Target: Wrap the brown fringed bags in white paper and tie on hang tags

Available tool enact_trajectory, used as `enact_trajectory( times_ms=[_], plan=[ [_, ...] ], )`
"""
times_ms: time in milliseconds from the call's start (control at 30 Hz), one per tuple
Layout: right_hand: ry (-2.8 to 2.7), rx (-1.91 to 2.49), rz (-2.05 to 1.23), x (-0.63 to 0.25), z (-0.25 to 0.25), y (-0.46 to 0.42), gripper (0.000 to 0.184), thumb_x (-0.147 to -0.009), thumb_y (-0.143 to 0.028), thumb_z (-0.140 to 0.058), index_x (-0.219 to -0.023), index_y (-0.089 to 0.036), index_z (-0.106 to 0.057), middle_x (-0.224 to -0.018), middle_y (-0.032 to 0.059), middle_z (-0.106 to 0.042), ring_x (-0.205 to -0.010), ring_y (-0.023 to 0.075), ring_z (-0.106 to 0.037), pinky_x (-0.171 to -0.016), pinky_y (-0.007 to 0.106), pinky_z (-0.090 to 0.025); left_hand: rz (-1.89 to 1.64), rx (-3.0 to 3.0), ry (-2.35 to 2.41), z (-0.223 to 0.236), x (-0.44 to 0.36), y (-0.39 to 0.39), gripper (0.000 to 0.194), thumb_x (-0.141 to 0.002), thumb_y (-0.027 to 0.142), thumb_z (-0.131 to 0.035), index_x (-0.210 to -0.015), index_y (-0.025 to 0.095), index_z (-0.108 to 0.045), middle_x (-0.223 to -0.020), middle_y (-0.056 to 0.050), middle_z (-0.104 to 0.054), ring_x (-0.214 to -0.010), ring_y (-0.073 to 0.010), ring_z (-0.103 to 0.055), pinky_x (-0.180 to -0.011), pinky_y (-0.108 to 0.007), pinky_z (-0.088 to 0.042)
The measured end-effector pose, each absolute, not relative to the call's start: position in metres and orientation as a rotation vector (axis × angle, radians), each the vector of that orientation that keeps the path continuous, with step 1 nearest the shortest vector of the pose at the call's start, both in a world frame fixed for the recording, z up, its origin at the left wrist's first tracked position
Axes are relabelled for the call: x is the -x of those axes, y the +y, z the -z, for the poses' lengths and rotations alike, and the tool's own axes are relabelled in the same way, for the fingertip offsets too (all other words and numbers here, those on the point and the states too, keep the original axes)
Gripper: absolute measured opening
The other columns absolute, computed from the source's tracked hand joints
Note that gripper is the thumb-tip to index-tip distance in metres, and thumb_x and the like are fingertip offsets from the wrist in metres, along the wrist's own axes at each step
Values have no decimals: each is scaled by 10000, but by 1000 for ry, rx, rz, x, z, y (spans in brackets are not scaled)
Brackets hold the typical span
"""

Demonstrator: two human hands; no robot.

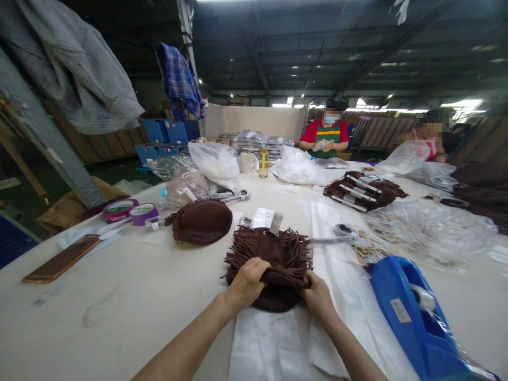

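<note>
A dark brown fringed bag [273,246] lies in front of me on white plastic sheets [273,344], with a pale tag standing up at its top. My left hand [248,283] grips its left edge, fingers closed round the fabric. On the opposite side, my right hand [317,296] pinches the right edge; its fingertips are partly hidden by the bag. Beside it to the left rests a second brown bag [206,222], smooth side up with fringe at its left end. A grey-wrapped strap [333,238] runs off to the right of the held bag.
A blue tape dispenser [413,312] stands at right, near crumpled clear plastic [432,233] and a stack of fringed brown bags [361,190]. Purple tape rolls [143,214] and a brown phone-like slab [61,259] lie left. Across the table, a masked person [327,132] handles something pale.
</note>
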State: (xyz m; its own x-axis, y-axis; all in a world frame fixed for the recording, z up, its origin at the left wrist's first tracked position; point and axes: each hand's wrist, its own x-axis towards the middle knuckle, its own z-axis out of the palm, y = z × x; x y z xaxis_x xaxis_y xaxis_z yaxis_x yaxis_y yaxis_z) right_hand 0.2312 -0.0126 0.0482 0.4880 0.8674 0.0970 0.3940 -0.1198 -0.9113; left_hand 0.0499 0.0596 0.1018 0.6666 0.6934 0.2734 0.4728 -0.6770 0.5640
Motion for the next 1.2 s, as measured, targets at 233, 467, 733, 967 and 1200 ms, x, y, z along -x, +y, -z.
enact_trajectory(
  times_ms=[233,467,733,967,1200],
  plan=[
    [-1099,1741,-563,-230,-48,-12,203,-483,-235,-500,-510,-234,-298,-472,-65,-361,-526,133,-343,-510,240,-273,-442,-2311,783,-125,-37,89,340,-475,117,-768,-769,182,-609,-745,38,-578,-691,-156,-547,-591,-216,-401],
    [-1111,1751,-544,-230,-46,-13,199,-494,-230,-485,-523,-233,-288,-482,-64,-353,-530,132,-342,-514,240,-266,-389,-2317,775,-127,-40,94,254,-519,44,-677,-730,173,-617,-657,55,-577,-612,-134,-535,-529,-189,-366],
    [-1120,1754,-545,-232,-40,-10,173,-494,-232,-467,-534,-233,-298,-487,-67,-359,-531,131,-347,-520,238,-267,-372,-2597,650,-125,-34,80,334,-597,0,-563,-869,191,-601,-851,8,-642,-802,-161,-592,-708,-215,-429],
    [-1112,1741,-573,-233,-38,-10,170,-517,-271,-494,-533,-229,-330,-493,-69,-372,-528,126,-368,-505,227,-287,-584,-2941,806,-107,-49,58,110,-735,60,-528,-794,153,-532,-807,-63,-569,-768,-215,-505,-680,-328,-399],
    [-1121,1727,-620,-239,-35,-9,167,-528,-252,-542,-594,-224,-392,-495,-79,-428,-509,123,-414,-481,221,-323,-963,-3142,716,-70,-50,53,242,-828,44,-400,-648,178,-490,-625,-33,-468,-631,-189,-422,-571,-309,-294]
  ],
)
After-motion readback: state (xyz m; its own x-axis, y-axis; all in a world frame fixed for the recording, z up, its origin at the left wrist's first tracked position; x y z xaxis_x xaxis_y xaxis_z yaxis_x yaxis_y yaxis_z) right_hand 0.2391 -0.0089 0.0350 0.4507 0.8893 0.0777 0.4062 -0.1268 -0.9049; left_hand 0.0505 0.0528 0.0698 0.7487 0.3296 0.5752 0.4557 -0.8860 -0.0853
